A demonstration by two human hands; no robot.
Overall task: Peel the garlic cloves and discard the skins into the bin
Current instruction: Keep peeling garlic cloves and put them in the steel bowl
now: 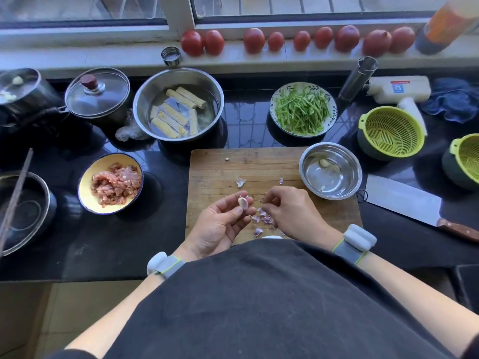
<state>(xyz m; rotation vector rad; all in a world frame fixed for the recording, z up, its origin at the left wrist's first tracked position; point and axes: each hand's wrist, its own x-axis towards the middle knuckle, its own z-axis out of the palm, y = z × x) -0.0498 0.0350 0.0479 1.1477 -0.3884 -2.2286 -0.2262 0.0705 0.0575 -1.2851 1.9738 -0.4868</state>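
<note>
Hands work low over the near edge of the cutting board (220,161), close to the body, likely so that whatever flakes off drops onto the wood rather than the dark desk (116,237). The left hand (220,224) lies palm up, thumb and fingers closed lightly on a garlic clove (243,202) that looks pale and smooth, mostly bare, with a pinkish trace near its tip. The right hand (290,211) hovers just beside it, fingertips drawn together in a pinch aimed down at the skins (264,219); whether a scrap sits between them I cannot tell. Those skins are thin, purple-white flakes heaped between the two hands at the near edge, with a few strays (240,181) farther up the board. No bin shows, so the litter seems parked here for one later sweep. At the board's far right corner a steel bowl (308,172) stands within easy reach, holding what appear to be peeled cloves (324,163). A cleaver (404,203) rests on the desk off the right edge, blade clear of the hands. Farther back sit a bowl of meat (85,187), a pot of tofu sticks (145,92) and a plate of green shreds (273,104).
</note>
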